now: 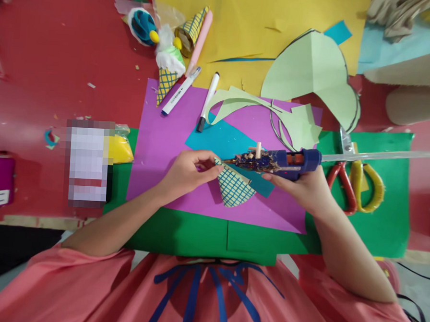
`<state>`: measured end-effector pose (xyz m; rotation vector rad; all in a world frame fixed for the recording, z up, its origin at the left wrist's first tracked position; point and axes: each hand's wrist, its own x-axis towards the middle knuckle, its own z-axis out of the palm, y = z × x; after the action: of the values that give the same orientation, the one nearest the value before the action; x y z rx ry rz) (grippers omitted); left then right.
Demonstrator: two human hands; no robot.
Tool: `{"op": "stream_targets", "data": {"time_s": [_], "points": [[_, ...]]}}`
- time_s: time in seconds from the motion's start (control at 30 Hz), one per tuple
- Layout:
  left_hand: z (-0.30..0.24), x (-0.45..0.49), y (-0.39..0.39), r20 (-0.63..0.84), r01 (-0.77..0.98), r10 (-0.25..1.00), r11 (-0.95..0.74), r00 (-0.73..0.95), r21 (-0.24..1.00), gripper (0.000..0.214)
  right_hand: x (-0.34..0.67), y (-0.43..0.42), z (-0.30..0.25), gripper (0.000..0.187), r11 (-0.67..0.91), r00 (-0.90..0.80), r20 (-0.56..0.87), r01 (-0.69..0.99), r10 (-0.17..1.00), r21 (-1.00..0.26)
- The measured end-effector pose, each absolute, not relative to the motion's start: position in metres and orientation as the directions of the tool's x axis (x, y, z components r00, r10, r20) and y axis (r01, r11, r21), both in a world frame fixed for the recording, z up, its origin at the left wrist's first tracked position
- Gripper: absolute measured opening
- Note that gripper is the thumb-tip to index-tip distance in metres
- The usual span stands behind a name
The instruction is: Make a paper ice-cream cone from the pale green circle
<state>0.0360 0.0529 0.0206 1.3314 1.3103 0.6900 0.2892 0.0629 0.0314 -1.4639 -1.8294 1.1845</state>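
My left hand (194,172) pinches the pointed end of a pale paper cone (235,188) with a blue grid drawn on it. My right hand (305,187) grips a dark blue hot glue gun (287,164), crusted with dried bits near its front. The gun's nozzle points left and meets the cone close to my left fingertips; whether it touches the paper I cannot tell. A long clear glue stick (377,156) sticks out of the gun's back end. Beneath the hands lie a blue paper piece (223,137) and a purple sheet (152,177).
Red-and-yellow-handled scissors (350,187) lie to the right on a green sheet (387,237). Behind are light green paper cutouts (302,64), a black-capped marker (208,103), a white pen (180,92) and a finished paper ice-cream cone (168,79). A pixelated rectangular object (88,159) lies left.
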Motion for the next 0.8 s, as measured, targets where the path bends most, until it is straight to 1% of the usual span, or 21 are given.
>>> {"op": "stream_targets", "data": {"time_s": [0.13,0.37,0.6,0.8], "points": [[0.0208,0.0354,0.0533,-0.267,0.302,0.941,0.198,0.207,0.932,0.013,0.2884,0.0635,0.0327,0.017,0.047,-0.300,-0.122,0.501,0.946,-0.864],[0.0201,0.0331,0.0537,-0.212,0.350,0.957,0.133,0.196,0.927,0.019,0.2881,0.0629,0.0332,0.019,0.038,-0.274,-0.118,0.503,0.954,-0.864],[0.0200,0.0316,0.0540,-0.197,0.344,0.967,0.131,0.164,0.930,0.020,0.2887,0.0624,0.0334,0.019,0.043,-0.269,-0.112,0.512,0.957,-0.858],[0.0217,0.0304,0.0551,-0.193,0.331,0.970,0.135,0.147,0.934,0.017,0.2911,0.0622,0.0329,0.019,0.031,-0.266,-0.130,0.526,0.955,-0.850]]}}
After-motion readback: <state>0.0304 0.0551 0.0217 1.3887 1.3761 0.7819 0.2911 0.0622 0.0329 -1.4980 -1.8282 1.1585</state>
